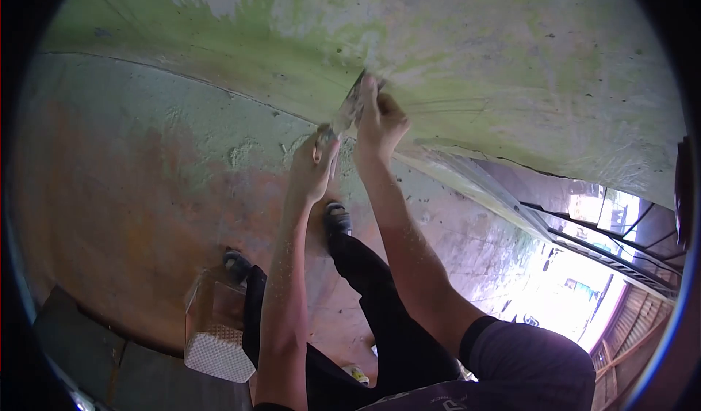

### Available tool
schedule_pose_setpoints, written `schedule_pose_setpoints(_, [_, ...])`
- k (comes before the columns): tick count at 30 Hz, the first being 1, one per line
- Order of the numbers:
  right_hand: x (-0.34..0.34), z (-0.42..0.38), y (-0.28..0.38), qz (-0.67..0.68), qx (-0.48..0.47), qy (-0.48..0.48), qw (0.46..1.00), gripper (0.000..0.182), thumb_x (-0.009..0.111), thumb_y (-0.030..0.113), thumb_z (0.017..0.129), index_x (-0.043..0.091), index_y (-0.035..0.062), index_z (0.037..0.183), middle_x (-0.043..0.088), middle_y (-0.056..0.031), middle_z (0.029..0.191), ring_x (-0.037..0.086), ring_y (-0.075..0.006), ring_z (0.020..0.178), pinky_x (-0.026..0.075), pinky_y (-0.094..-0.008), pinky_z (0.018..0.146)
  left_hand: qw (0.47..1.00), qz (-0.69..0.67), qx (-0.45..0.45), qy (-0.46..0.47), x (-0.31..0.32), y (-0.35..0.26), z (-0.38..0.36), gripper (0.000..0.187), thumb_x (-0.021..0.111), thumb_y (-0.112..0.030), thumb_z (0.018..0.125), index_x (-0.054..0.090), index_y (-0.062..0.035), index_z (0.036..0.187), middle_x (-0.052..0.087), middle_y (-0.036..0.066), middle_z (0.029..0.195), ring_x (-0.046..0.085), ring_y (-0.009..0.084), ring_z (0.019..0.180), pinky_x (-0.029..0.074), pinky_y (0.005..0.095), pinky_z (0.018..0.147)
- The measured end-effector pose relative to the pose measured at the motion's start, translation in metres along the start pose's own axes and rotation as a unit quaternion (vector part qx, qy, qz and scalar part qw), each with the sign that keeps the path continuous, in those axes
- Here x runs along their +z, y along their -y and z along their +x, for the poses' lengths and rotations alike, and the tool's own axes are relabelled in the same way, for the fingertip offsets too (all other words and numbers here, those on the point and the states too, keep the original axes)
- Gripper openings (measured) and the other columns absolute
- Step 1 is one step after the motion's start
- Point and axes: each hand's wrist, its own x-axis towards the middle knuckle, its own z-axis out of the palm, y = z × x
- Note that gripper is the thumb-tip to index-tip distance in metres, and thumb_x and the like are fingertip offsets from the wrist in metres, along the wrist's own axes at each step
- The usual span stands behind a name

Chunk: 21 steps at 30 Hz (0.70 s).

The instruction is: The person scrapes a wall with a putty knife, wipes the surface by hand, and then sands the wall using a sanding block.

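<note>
My right hand point(381, 124) is closed around a flat scraper point(353, 104), its dark edge close to the green-painted wall point(467, 67). My left hand point(314, 161) is lower and to the left, with fingers closed on the near end of the same scraper. Motion and my fingers blur the tool, so its full shape is hard to make out. Pale dust specks cover both forearms. On the wall around my hands, green paint is patchy, with whitish bare areas and scratch lines.
Pale scrapings point(241, 154) lie on the reddish floor point(139, 214) along the wall's base. A small stool with a woven-patterned seat point(219, 354) stands by my sandalled feet. To the right are a metal-framed opening point(584, 228) and bright daylight.
</note>
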Motion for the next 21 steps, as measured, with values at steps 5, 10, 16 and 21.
schedule_pose_setpoints(5, [0.001, -0.001, 0.036, 0.114, -0.018, -0.011, 0.993, 0.04, 0.078, 0.03, 0.089, 0.059, 0.0071, 0.062, 0.046, 0.0062, 0.054, 0.034, -0.0027, 0.047, 0.022, -0.0257, 0.043, 0.999, 0.025, 0.027, -0.013, -0.001, -0.014, 0.004, 0.046, 0.06, -0.031, 0.098, 0.057, 0.0054, 0.125, 0.062, 0.012, 0.077, 0.058, 0.021, 0.065, 0.048, 0.0348, 0.063])
schedule_pose_setpoints(10, [-0.009, -0.004, 0.036, 0.153, 0.016, -0.016, 0.988, 0.036, 0.078, 0.026, 0.089, 0.059, 0.0078, 0.065, 0.048, 0.0061, 0.055, 0.032, -0.0013, 0.045, 0.019, -0.0239, 0.042, 0.996, 0.09, 0.019, -0.005, 0.009, -0.027, 0.015, 0.05, 0.061, -0.034, 0.096, 0.057, 0.0054, 0.126, 0.066, 0.022, 0.088, 0.064, 0.0331, 0.074, 0.05, 0.0375, 0.068])
schedule_pose_setpoints(16, [-0.039, 0.002, 0.078, 0.158, 0.034, -0.009, 0.987, 0.034, 0.077, 0.027, 0.091, 0.06, 0.01, 0.067, 0.048, 0.0061, 0.055, 0.035, -0.0007, 0.046, 0.021, -0.0223, 0.042, 0.995, 0.051, 0.082, -0.028, 0.04, -0.049, -0.009, 0.043, 0.062, -0.03, 0.095, 0.058, -0.0002, 0.126, 0.062, 0.022, 0.076, 0.062, 0.0392, 0.066, 0.048, 0.0415, 0.061])
schedule_pose_setpoints(21, [-0.031, 0.001, 0.058, 0.153, 0.026, -0.026, 0.988, 0.033, 0.077, 0.027, 0.09, 0.061, 0.0089, 0.067, 0.047, 0.0055, 0.056, 0.036, -0.0021, 0.047, 0.023, -0.0223, 0.043, 0.995, 0.051, 0.077, -0.024, 0.039, -0.034, 0.007, 0.037, 0.061, -0.031, 0.097, 0.058, 0.0011, 0.116, 0.059, 0.017, 0.068, 0.06, 0.0321, 0.058, 0.045, 0.0402, 0.056])
